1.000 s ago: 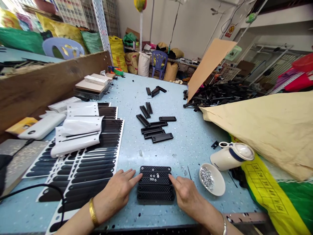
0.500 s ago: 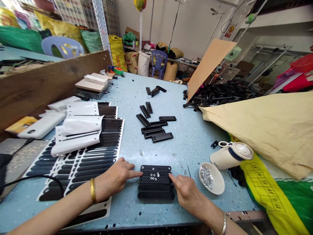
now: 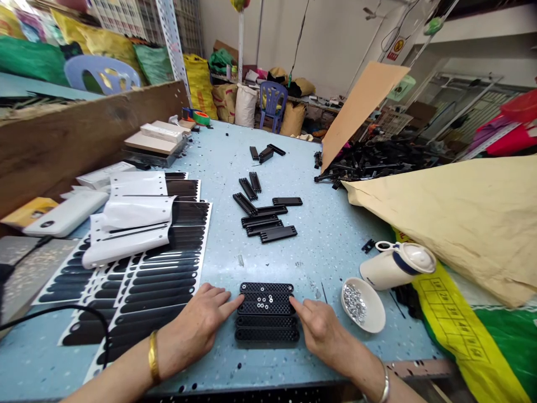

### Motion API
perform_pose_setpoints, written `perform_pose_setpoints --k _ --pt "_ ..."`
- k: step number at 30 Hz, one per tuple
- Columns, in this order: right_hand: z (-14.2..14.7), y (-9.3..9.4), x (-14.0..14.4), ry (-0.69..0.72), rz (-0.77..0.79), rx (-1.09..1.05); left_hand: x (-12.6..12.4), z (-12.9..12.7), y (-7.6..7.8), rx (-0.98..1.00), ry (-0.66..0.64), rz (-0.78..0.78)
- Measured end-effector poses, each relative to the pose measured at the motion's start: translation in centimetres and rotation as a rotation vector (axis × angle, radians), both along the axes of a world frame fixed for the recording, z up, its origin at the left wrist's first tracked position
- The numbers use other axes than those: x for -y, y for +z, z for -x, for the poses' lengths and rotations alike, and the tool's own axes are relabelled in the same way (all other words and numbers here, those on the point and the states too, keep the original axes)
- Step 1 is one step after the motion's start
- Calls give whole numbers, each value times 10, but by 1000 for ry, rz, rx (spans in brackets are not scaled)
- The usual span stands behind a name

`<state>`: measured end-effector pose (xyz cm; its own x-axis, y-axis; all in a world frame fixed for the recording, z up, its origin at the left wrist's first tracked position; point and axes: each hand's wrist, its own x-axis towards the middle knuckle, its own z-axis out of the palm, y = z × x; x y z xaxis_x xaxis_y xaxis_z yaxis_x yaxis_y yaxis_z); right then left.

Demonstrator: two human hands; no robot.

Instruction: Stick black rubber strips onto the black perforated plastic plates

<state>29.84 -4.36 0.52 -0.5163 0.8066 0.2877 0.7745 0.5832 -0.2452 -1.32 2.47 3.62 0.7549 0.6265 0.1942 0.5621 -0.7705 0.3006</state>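
Several black textured bars (image 3: pixel 267 322) with rounded ends lie stacked in rows at the table's near edge. Small silver rings (image 3: pixel 263 305), like nuts or washers, rest loose on the middle bars; others sit at both ends of the farthest bar. My left hand (image 3: pixel 205 318) touches the left end of the second bar with its index fingertip, the other fingers stretched forward. At the same bar's right end is my right hand (image 3: pixel 321 324), index finger extended and the rest curled. Whether a ring lies under either fingertip is hidden. A white bowl (image 3: pixel 376 310) of silver rings stands to the right.
Several black slotted pieces (image 3: pixel 268 221) lie farther up the blue table (image 3: pixel 226 252). Sheets of black strips (image 3: pixel 168 280) cover the left side. At right are a white lidded mug (image 3: pixel 394 268), brown paper (image 3: pixel 444 218) and a black heap (image 3: pixel 373 159) behind a cardboard panel (image 3: pixel 361 112).
My left hand has shifted slightly down and left, its fingers now more spread, with the index still at the bar's end. My right hand stays almost in place. The view has moved slightly.
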Motion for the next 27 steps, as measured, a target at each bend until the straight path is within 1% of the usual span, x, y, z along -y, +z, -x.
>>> perform_pose_setpoints --k 3,7,9,11,13,15,20,22,24,27 --pt "0 -2 1 -7 11 4 17 -6 -13 0 44 -13" --pt "2 -1 2 -18 36 6 39 -22 -33 45 198 -64" --pt "2 1 2 -23 43 1 46 -28 -41 57 267 -87" --pt "2 2 2 -21 47 6 49 -31 -46 41 295 -117" --pt "2 4 1 -19 45 21 48 -32 -45 -1 285 -143" --pt "3 5 0 -20 48 37 45 -33 -41 -51 249 -150" --pt "3 4 1 -20 41 30 33 -29 -24 -133 163 -68" --pt "2 4 0 -34 36 -1 29 -25 -18 -115 167 -40" --pt "3 7 -4 -66 37 -35 27 -21 -15 -79 199 -34" --pt "13 15 -16 -127 39 -47 25 -21 -16 -17 263 -110"
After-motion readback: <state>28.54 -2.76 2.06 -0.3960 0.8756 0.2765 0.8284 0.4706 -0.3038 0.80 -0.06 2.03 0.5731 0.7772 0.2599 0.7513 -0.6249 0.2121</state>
